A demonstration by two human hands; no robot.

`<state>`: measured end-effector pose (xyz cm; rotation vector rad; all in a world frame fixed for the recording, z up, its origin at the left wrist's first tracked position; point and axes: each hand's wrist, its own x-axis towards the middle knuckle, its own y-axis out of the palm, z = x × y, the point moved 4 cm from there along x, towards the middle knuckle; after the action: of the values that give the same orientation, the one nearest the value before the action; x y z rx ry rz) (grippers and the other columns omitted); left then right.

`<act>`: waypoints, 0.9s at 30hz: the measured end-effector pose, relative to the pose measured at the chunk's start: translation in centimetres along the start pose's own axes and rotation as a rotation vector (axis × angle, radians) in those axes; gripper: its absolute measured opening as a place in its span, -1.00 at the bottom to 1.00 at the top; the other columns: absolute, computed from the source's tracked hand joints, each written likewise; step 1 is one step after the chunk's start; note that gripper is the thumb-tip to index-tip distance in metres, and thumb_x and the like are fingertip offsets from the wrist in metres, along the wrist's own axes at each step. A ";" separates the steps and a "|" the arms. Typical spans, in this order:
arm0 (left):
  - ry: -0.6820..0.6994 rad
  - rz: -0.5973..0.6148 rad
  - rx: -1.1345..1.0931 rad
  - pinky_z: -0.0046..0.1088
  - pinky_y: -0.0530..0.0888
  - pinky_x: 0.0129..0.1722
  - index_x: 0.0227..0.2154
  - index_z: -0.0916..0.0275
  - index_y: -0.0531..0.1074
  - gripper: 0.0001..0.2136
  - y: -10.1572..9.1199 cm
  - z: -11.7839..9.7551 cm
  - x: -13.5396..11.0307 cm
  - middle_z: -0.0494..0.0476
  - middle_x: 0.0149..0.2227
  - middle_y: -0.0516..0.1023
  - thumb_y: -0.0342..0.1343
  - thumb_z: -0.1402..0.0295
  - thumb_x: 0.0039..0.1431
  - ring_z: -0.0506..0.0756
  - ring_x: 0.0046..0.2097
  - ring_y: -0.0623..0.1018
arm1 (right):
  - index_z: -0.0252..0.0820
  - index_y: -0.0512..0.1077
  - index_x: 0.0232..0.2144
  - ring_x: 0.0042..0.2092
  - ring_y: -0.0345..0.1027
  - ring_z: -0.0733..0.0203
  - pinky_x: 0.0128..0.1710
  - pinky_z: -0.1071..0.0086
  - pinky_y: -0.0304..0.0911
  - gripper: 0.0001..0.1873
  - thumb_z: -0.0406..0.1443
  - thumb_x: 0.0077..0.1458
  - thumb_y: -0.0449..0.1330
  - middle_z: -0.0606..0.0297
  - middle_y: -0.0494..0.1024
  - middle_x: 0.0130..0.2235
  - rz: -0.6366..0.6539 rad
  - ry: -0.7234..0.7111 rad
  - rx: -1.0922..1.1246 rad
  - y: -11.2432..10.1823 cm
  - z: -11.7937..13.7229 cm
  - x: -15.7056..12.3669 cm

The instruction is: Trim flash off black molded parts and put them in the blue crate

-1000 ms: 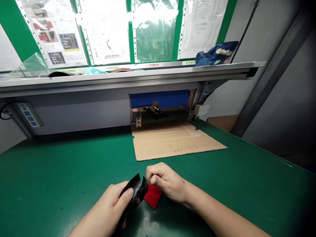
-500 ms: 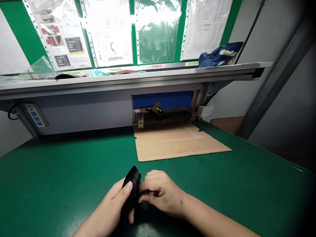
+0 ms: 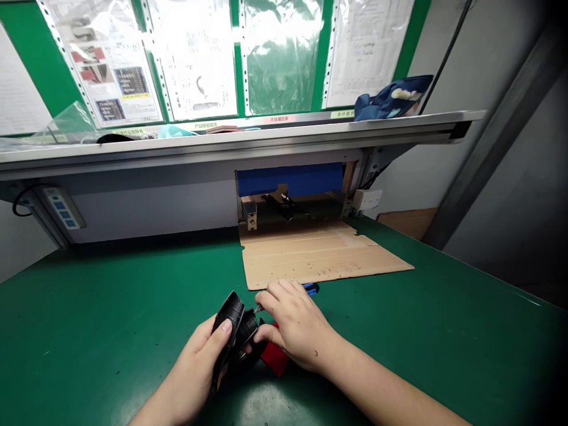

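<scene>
Black ribbed plastic part [image 3: 233, 328] sits low over the green mat [image 3: 110, 307], my left hand [image 3: 199, 370] clamped on its rim; right hand [image 3: 295, 328] pinches a blue-handled tool [image 3: 311, 289]. Looks stiff, light; grip the edges.

The right hand [image 3: 295, 328] hides most of the blue tool [image 3: 312, 289] and the red piece [image 3: 271, 358]. The left hand [image 3: 202, 367] covers the near end of the black part [image 3: 233, 316]. Both forearms run off the near edge. Print on the far sheets [image 3: 195, 59] is glare-washed and unreadable.
</scene>
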<state>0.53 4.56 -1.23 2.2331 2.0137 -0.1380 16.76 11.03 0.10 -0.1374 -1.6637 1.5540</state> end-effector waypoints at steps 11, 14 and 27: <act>0.062 -0.026 0.076 -0.49 0.38 -0.17 -0.05 0.26 0.41 -0.58 -0.4 0.0 0.0 0.12 -0.18 0.55 -0.08 0.05 0.27 0.09 -0.19 0.44 | -0.17 0.32 -0.39 -0.27 0.10 0.09 -0.28 0.26 -0.05 -0.63 0.00 0.23 0.16 0.26 0.31 -0.33 0.010 -0.040 -0.218 0.1 0.7 0.1; 0.120 -0.030 0.223 -0.46 0.32 0.02 -0.02 0.24 0.44 -0.55 -0.4 -0.8 -0.3 0.14 -0.06 0.52 -0.09 0.02 0.26 0.18 0.02 0.38 | -0.17 0.32 -0.40 -0.28 0.09 0.10 -0.28 0.25 -0.06 -0.61 0.01 0.21 0.18 0.27 0.31 -0.33 0.009 -0.058 -0.226 0.3 0.8 0.2; 0.340 -0.013 0.675 -0.39 0.37 -0.02 0.02 0.20 0.44 -0.58 -0.7 -1.6 -0.7 0.18 -0.02 0.52 -0.19 0.13 0.33 0.25 0.06 0.41 | -0.21 0.32 -0.41 -0.27 0.10 0.10 -0.27 0.26 -0.07 -0.82 -0.28 0.22 0.19 0.25 0.34 -0.35 0.094 -0.032 -0.067 0.8 0.8 0.1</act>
<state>-0.23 4.23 0.44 2.7885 2.4285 -0.5474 15.92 10.65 -0.45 -0.2298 -1.7573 1.5783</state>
